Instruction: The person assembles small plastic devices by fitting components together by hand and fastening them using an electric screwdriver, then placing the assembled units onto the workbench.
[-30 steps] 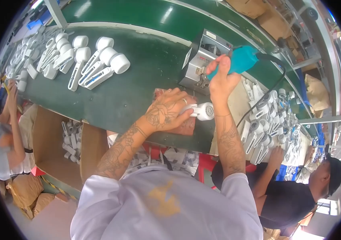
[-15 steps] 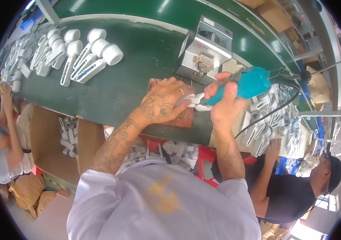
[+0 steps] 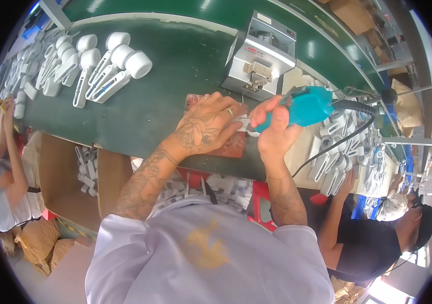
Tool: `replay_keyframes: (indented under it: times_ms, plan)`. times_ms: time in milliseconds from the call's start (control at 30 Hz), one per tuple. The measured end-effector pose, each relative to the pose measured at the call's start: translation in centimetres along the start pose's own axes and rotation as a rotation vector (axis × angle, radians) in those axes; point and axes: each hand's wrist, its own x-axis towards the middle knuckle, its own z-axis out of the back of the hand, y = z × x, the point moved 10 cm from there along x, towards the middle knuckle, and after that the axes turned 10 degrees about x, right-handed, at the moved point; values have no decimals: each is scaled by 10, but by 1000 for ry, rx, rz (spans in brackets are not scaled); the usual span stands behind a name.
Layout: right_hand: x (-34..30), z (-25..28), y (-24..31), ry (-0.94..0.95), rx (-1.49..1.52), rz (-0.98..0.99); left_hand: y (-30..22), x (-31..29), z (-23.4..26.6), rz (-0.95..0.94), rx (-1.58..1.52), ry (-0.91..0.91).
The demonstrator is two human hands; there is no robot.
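My right hand [image 3: 275,133] is wrapped round a teal electric screwdriver [image 3: 309,105], which lies nearly level with its cable trailing off to the right. The driver's front end meets a white plastic part [image 3: 243,123]. Over that part lies my left hand [image 3: 203,121], a ring on one finger, holding it down on a red pad [image 3: 231,147]. Most of the part is hidden beneath my fingers, and the driver's tip cannot be made out.
A grey metal machine [image 3: 259,58] stands just beyond my hands. White round-headed handheld units [image 3: 117,66] lie on the green table [image 3: 170,61] at the left; more cover a pale surface at the right. Co-workers sit on both sides. A cardboard box [image 3: 69,177] stands below the table edge.
My right hand and the screwdriver have shifted a little left, closer to my left hand. Less of the white part shows between the hands.
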Motion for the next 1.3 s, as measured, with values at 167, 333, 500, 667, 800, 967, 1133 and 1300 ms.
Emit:
replay_keyframes:
  times_ms: [167,333,500,667,800,967,1133,1300]
  plan:
    - [-1,0,-7,-91,26,3,8,-6,8,13,-19,-42]
    - [-16,41,-15,-262,217,-121,-21,-17,13,-221,101,-166]
    - [-48,37,48,-227,407,-15,-18,-59,61,-53,209,-247]
    - [-90,65,61,-216,176,-22,151,-149,182,684,-93,-882]
    - [-120,101,43,-484,185,-125,305,-190,233,617,1274,-532]
    - [-94,64,52,-234,-10,-99,163,-83,240,528,522,-821]
    - [-99,75,65,-180,35,-127,-26,92,37,263,-201,-144]
    - [-115,97,77,-262,18,-170,-141,174,-149,-154,-324,-40]
